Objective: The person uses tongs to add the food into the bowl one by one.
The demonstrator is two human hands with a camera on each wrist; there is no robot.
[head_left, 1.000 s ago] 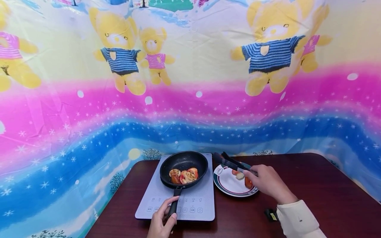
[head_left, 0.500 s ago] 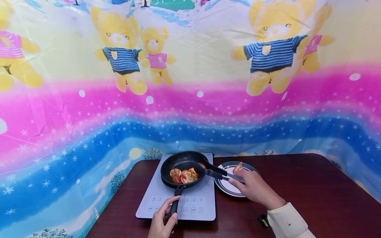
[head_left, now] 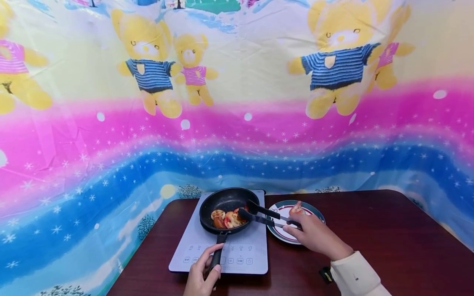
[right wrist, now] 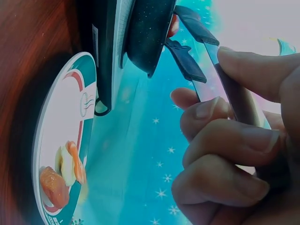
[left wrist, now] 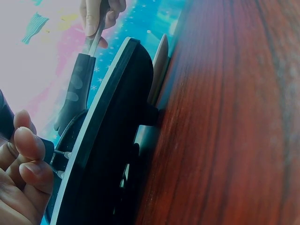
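Note:
My left hand (head_left: 203, 269) grips the black handle (head_left: 216, 258) of a frying pan (head_left: 218, 199); curled fingers (left wrist: 33, 145) show in the left wrist view. In the pan lie lotus root slices (head_left: 218, 214) and reddish food pieces (head_left: 219, 223). My right hand (head_left: 318, 234) holds a pair of tongs (head_left: 272, 218) with black tips. The tips stand apart over the right side of the pan, and a red piece (right wrist: 174, 26) shows by them in the right wrist view. Whether they touch it I cannot tell. The right hand covers part of a plate (head_left: 275, 236).
Under the pan is a white induction cooktop (head_left: 185, 259) on a dark wooden table (head_left: 389, 230). On the plate lie a brown piece (right wrist: 55, 187), a pale piece (right wrist: 67, 166) and an orange piece (right wrist: 77, 161). A small black object (head_left: 326, 274) sits near the right sleeve. A bear-print cloth (head_left: 244, 82) hangs behind.
My right hand has moved left, taking the tongs from above the plate to the pan. A reddish piece between the tips has gone into the pan, and the tips have spread. The left hand stays.

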